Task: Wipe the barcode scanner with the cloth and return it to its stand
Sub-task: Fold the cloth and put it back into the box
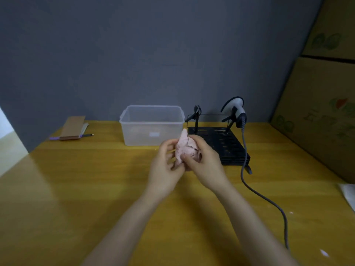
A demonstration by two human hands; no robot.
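A crumpled pink cloth (186, 148) is bunched between both hands above the middle of the yellow table. My left hand (164, 166) grips its left side and my right hand (204, 160) closes over its right side. The grey and black barcode scanner (236, 110) rests on the right arm of the black stand (219, 143), behind and to the right of my hands. Its grey cable (247, 181) trails down across the table toward the front right.
A clear plastic bin (151, 124) stands behind my hands, left of the stand. A brown notebook (73, 127) with a pen (86, 135) lies at the back left. Cardboard boxes (322, 112) line the right side. A white item (347, 192) sits at the right edge.
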